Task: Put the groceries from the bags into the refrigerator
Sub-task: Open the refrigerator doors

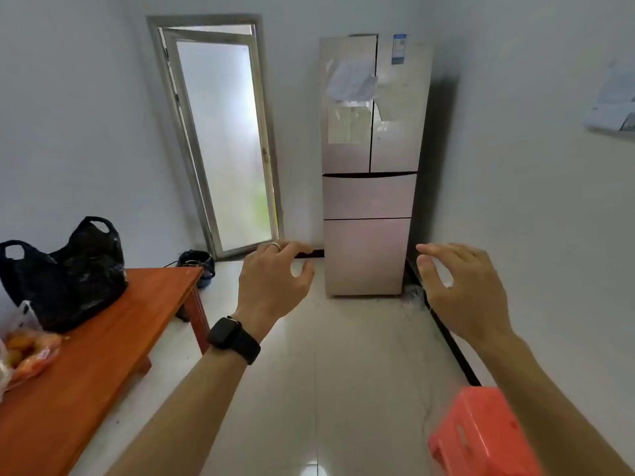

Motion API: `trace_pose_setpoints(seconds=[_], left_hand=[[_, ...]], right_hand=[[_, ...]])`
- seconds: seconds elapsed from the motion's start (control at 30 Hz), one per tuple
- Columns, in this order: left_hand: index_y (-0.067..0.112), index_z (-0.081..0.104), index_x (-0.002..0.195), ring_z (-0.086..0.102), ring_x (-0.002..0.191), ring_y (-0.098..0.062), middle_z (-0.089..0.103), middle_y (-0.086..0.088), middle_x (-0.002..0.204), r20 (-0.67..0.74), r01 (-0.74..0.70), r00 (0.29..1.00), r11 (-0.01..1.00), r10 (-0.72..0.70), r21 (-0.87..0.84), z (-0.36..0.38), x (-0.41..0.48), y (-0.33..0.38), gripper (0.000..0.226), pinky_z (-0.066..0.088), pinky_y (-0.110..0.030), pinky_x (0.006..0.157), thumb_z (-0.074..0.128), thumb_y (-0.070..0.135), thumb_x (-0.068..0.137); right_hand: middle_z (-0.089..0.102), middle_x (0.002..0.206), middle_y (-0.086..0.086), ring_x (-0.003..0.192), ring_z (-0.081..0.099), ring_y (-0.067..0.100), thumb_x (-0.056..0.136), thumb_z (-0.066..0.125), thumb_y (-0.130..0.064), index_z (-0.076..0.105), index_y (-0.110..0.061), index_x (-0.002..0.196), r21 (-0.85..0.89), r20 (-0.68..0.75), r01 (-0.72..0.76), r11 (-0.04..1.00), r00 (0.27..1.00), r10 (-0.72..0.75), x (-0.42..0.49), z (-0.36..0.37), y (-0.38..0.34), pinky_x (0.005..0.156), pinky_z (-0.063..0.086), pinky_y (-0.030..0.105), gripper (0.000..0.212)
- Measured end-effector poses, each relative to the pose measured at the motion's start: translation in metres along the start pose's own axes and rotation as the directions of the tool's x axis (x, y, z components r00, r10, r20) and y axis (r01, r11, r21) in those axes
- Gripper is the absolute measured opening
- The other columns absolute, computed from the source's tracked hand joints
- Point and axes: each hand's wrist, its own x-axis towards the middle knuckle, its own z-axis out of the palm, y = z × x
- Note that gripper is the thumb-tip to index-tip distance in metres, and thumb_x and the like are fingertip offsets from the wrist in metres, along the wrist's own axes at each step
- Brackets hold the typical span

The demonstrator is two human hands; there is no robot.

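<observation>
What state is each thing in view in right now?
Tall beige metal refrigerator: every door shut.
Black plastic bag: standing on the red-brown wooden table, handles up.
Clear plastic bag of orange fruit: lying on the table.
Left hand: open, empty.
Right hand: open, empty.

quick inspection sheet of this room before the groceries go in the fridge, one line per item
surface: wooden table at left, holding two bags
job's things: black bag and clear bag of orange produce on the table; refrigerator at the far wall, all doors closed
clutter: red stool on the floor at right; dark bundle on the floor by the door
grips: left hand and right hand raised, fingers relaxed, holding nothing
cables: nothing seen clearly
surroundings: frosted glass door left of the refrigerator; white walls, tiled floor
</observation>
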Motion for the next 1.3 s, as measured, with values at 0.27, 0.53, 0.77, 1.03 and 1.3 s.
trace_pose_setpoints(seconds=[0.27, 0.53, 0.77, 1.03, 1.3], left_hand=[[0.035, 0.065, 0.122, 0.054, 0.118, -0.017, 0.064, 0.007, 0.127, 0.231, 0.101, 0.967, 0.994, -0.107, 0.04, 0.078, 0.0, -0.011, 0.028, 0.044, -0.033, 0.093, 0.055, 0.04, 0.096], [0.036, 0.062, 0.126, 0.053, 0.119, -0.015, 0.061, 0.009, 0.13, 0.377, 0.101, 0.919, 0.994, -0.111, 0.047, 0.182, 0.07, -0.057, 0.031, 0.044, -0.03, 0.089, 0.051, 0.042, 0.097], [0.035, 0.064, 0.124, 0.056, 0.114, -0.016, 0.064, 0.007, 0.124, 0.452, 0.11, 0.888, 0.993, -0.085, -0.029, 0.274, 0.18, -0.102, 0.03, 0.046, -0.034, 0.088, 0.051, 0.042, 0.097], [0.037, 0.064, 0.122, 0.059, 0.11, -0.019, 0.065, 0.005, 0.12, 0.452, 0.089, 0.891, 0.993, -0.047, -0.073, 0.382, 0.309, -0.143, 0.03, 0.052, -0.041, 0.09, 0.052, 0.044, 0.096], [0.038, 0.064, 0.119, 0.056, 0.116, -0.013, 0.064, 0.011, 0.123, 0.436, 0.122, 0.898, 0.986, -0.063, -0.109, 0.522, 0.449, -0.165, 0.031, 0.053, -0.04, 0.091, 0.047, 0.048, 0.095]], right_hand=[[0.072, 0.116, -0.006, 0.114, 0.054, 0.019, 0.095, 0.05, -0.039, 0.073, -0.026, 0.116, -0.007, 0.105, -0.091, 0.996, 0.99, 0.092, -0.004, 0.06, 0.05, 0.095, 0.039, 0.028, 0.034], [0.069, 0.122, -0.006, 0.118, 0.055, 0.022, 0.099, 0.057, -0.036, 0.069, -0.028, 0.125, -0.061, 0.273, -0.156, 0.986, 0.948, 0.166, 0.055, 0.158, 0.103, 0.097, 0.042, 0.035, 0.03], [0.07, 0.118, -0.005, 0.113, 0.056, 0.02, 0.098, 0.049, -0.041, 0.067, -0.028, 0.127, -0.106, 0.317, -0.235, 0.966, 0.913, 0.257, 0.139, 0.243, 0.146, 0.095, 0.044, 0.035, 0.037], [0.068, 0.125, -0.009, 0.123, 0.051, 0.016, 0.099, 0.053, -0.037, 0.067, -0.029, 0.126, -0.118, 0.303, -0.291, 0.949, 0.9, 0.314, 0.249, 0.328, 0.211, 0.091, 0.035, 0.024, 0.032], [0.067, 0.125, -0.013, 0.121, 0.054, 0.013, 0.1, 0.048, -0.044, 0.062, -0.033, 0.131, -0.066, 0.338, -0.275, 0.959, 0.898, 0.281, 0.387, 0.432, 0.317, 0.091, 0.044, 0.028, 0.036]])
